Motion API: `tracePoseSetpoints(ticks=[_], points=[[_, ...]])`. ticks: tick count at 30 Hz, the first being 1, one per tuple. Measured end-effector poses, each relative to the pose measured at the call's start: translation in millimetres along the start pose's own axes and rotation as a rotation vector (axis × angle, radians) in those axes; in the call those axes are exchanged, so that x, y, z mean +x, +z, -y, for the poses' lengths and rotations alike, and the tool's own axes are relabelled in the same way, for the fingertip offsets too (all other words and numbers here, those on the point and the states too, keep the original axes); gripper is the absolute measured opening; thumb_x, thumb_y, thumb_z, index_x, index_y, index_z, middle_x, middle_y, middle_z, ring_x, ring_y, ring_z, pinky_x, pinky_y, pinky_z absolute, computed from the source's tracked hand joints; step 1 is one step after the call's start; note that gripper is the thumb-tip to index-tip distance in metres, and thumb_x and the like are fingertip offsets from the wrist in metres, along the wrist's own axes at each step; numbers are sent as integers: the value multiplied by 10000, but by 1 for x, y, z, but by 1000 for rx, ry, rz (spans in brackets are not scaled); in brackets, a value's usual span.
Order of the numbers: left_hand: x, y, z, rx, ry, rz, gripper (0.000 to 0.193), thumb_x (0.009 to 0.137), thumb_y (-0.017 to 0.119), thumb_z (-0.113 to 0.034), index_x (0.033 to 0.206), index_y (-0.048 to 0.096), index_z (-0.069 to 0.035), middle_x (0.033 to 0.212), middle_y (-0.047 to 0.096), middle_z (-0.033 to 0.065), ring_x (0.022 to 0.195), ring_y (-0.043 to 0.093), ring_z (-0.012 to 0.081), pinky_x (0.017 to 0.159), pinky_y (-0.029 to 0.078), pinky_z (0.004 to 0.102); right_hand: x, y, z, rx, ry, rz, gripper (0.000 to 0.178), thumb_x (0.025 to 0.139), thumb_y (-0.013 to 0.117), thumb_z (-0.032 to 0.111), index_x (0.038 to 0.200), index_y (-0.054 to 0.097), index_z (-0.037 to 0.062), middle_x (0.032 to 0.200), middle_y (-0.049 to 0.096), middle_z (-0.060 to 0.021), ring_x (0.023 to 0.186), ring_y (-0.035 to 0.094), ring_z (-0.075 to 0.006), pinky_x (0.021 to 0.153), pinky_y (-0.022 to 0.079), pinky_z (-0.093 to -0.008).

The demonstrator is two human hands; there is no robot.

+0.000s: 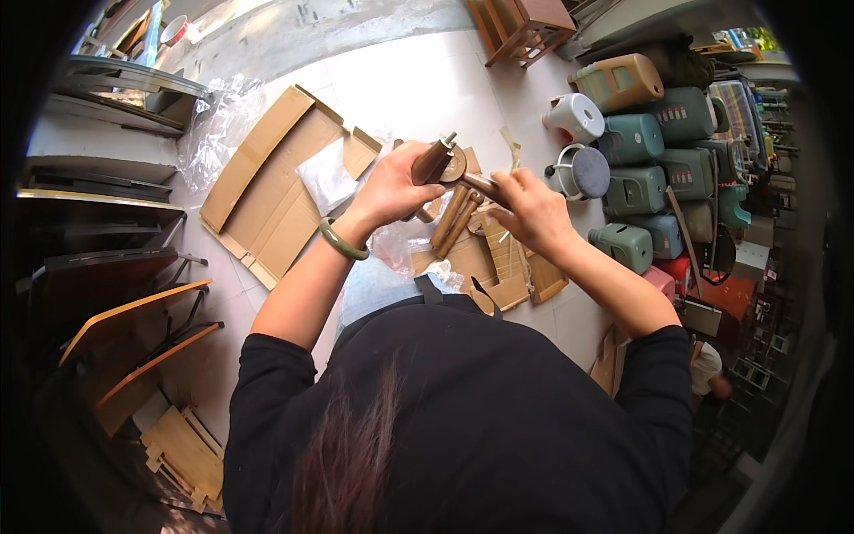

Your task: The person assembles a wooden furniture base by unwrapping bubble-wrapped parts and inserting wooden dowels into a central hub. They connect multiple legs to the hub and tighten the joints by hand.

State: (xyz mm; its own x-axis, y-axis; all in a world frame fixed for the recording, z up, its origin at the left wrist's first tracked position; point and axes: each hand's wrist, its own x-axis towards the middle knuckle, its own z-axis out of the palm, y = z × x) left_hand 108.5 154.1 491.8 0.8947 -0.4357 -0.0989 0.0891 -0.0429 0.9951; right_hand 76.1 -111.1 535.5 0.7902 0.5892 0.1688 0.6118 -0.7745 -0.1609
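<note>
Your left hand [398, 187] is clamped on a wooden leg [431, 164], your right hand [538, 214] on a wooden bar [482, 185], both above tiled floor [427, 80]. Flattened cardboard [283, 196] ahead-left, plastic stools [634, 190] right, dark panels [98, 271] left.

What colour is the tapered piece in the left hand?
Dark brown; the tapered piece shows best in the head view.

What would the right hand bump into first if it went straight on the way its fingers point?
Probably the round brown piece beside the left hand: the right hand points leftward, roughly toward it. Depth is hard to judge here, so it might pass above or below.
</note>
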Motion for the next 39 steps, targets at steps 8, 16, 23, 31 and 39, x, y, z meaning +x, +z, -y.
tracePoseSetpoints(ticks=[8, 16, 23, 31, 39], points=[[-2, 0, -11, 21, 31, -27, 369, 732, 755, -87, 1060, 605, -7, 941, 559, 42, 905, 551, 150, 816, 457, 302, 28, -1, -36, 1529, 1185, 769, 404, 998, 483, 434, 1136, 584, 68, 628, 583, -38, 347, 399, -67, 318, 293, -200], [-1, -2, -6, 93, 76, -20, 384, 729, 752, -88, 1069, 598, 0, 964, 569, 67, 853, 597, 162, 730, 511, 302, 3, -7, 9, -64, -13, 50, 339, 844, 702, 216, 1129, 578, 80, 796, 565, -117, 710, 606, -336, 634, 503, -382], [0, -2, -8, 3, 24, 4, 394, 750, 735, -56, 1110, 587, 5, 1001, 556, 67, 793, 629, 153, 547, 549, 278, 26, -9, -25, 1678, 1346, 691, 489, 1007, 446, 448, 1145, 579, -2, 633, 582, -67, 344, 371, -72, 322, 286, -207], [-2, -2, -16, -42, -23, -7, 380, 717, 764, -92, 1050, 604, -5, 937, 559, 42, 892, 553, 148, 807, 458, 300, 5, -2, -15, 925, 660, 314, 321, 950, 587, 291, 1132, 579, 27, 771, 603, -65, 553, 542, -130, 471, 426, -273], [-1, -1, -14, 5, 18, 12, 394, 754, 721, -37, 1115, 571, 9, 1015, 539, 68, 798, 632, 154, 557, 585, 279, 10, 0, -28, 1441, 968, 496, 431, 1021, 431, 418, 1123, 575, 24, 716, 600, -52, 463, 493, -95, 412, 394, -225]])
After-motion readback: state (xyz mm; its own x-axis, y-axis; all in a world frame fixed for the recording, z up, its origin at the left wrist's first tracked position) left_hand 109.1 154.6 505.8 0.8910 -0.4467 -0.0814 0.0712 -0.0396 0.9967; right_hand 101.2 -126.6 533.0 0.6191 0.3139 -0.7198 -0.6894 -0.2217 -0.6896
